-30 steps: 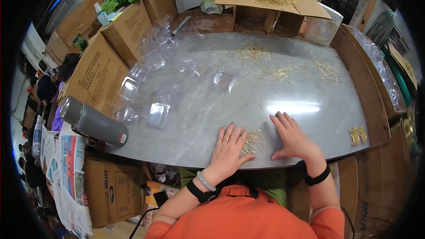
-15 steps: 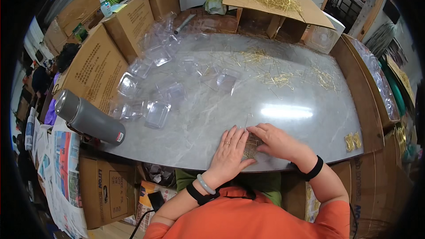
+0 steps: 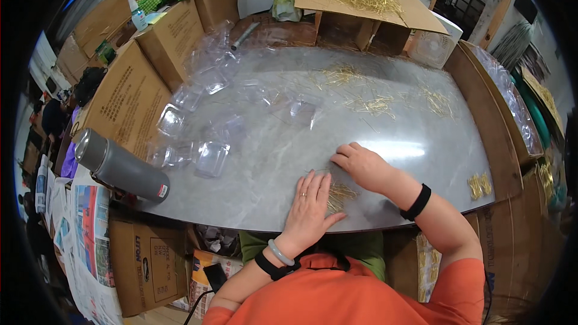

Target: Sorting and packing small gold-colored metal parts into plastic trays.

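Just inside the tabletop's [image 3: 415, 189] near edge, bunched gold wires [image 3: 343, 196] lie immediately right of the left hand [image 3: 308, 204], nearer and flat with thumb splayed, while the right hand [image 3: 362, 167], fingers curled, is beyond them, any pinched wire indiscernible.

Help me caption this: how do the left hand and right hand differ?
The left hand lies palm-down, fingers extended, beside gold wires; the right hand has bent fingers. The left hand wears a ring; none shows on the right hand. Both wear black wristbands.
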Action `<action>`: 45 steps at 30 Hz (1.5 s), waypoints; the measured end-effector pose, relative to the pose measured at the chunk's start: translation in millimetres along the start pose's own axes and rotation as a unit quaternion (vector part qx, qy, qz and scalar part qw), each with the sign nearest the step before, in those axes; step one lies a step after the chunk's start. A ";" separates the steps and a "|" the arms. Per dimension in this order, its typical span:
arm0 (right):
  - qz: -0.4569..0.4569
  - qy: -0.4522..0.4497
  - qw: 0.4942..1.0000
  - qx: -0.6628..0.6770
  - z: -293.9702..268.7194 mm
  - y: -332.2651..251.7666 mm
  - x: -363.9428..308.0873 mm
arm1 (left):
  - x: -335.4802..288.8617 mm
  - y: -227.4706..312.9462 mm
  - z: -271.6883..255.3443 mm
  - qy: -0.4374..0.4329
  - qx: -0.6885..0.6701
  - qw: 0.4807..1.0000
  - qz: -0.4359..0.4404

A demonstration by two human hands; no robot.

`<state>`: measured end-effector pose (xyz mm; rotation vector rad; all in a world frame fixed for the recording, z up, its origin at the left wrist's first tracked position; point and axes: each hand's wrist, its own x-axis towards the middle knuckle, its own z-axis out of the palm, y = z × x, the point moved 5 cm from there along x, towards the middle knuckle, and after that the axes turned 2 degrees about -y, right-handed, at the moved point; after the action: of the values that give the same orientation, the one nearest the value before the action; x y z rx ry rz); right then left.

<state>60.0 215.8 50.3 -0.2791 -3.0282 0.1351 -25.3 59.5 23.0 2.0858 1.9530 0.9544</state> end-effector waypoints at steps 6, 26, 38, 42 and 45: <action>0.058 -0.007 0.990 0.126 -6.5 -35.3 -34.8 | 2.9 -3.0 2.5 -0.032 0.020 0.999 -0.036; 0.037 0.150 0.963 0.220 20.0 -76.8 -62.4 | 6.8 -23.6 -19.2 -0.141 -0.009 0.989 0.052; 0.214 0.280 0.864 0.360 21.7 -91.2 -74.2 | 4.9 2.5 6.9 -0.088 0.047 0.995 0.014; 0.139 0.266 0.851 0.431 21.9 -84.0 -61.2 | 3.7 2.5 5.4 -0.086 0.032 0.996 0.009; 0.178 0.279 0.872 0.362 14.7 -72.4 -67.8 | 6.0 8.0 0.5 -0.081 0.020 0.996 0.012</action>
<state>111.9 131.1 36.7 -0.6541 -2.1296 0.9903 -18.4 64.0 28.6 2.1382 1.8875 0.7305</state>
